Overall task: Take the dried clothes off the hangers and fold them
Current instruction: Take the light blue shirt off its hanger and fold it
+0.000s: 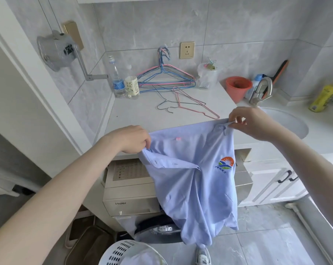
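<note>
The one brand that reads plainly is "Haier", in dark letters on the pale front panel of the washing machine (127, 204), near and left of centre. The shirt (190, 188) bears a sun emblem on its right side with blue characters beneath it, too small to read. A far-left bottle (132, 87) carries dark Chinese characters on a pale label, not sharp enough to tell.

The countertop (135, 113) carries two bottles (117, 84), loose wire hangers (186, 103) (more propped at the wall) and a jar (206, 75).
</note>
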